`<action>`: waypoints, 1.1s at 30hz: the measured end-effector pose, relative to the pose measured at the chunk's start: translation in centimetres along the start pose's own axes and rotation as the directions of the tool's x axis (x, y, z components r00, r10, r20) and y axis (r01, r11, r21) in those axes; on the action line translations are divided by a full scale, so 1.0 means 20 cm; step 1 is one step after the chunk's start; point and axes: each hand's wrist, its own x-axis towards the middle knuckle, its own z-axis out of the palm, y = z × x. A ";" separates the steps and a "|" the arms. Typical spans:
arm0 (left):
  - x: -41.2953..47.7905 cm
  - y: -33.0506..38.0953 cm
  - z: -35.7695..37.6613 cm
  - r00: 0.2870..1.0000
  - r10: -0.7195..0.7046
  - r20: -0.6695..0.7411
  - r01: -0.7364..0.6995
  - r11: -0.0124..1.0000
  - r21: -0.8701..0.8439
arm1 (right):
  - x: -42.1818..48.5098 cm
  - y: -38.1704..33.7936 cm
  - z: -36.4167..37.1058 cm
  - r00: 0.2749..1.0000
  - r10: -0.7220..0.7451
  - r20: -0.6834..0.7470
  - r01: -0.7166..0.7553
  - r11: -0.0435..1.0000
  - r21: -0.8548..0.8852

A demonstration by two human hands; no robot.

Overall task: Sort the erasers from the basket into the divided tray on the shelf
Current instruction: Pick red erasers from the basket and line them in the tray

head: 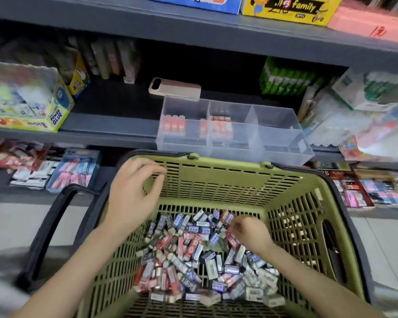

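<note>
A green plastic basket [228, 164] stands below the shelf and holds a pile of several wrapped erasers [193, 260] in red, blue, black and white. On the shelf edge sits a clear divided tray [283, 127]. Red erasers stand in its left compartment [173, 125] and its middle one [221, 128]; the right compartment looks bare. My left hand [133, 191] hovers over the basket's far left corner, fingers loosely curled and holding nothing. My right hand [248, 232] is down in the pile, its fingers curled round a reddish eraser that they mostly hide.
A phone [174, 88] lies on the shelf behind the tray. A glue box [32, 106] stands at the left and green packs [285, 81] at the right. Stationery fills the lower shelf [74, 171]. Black basket handles [53, 223] hang at the sides.
</note>
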 end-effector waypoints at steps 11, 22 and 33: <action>-0.14 0.02 0.01 0.972 -0.158 0.175 0.168 0.985 -0.043 | 0.03 0.21 0.18 0.999 0.023 -0.037 -0.030 0.975 -0.221; -0.14 0.02 0.06 0.947 -0.200 0.250 0.221 0.974 -0.058 | 0.11 0.18 0.25 0.962 -0.269 -0.052 0.245 0.930 -0.273; -0.18 0.23 0.28 0.564 -0.421 0.711 0.804 0.476 -0.356 | -0.04 -0.06 -0.08 0.923 -0.145 -0.357 0.273 0.900 0.339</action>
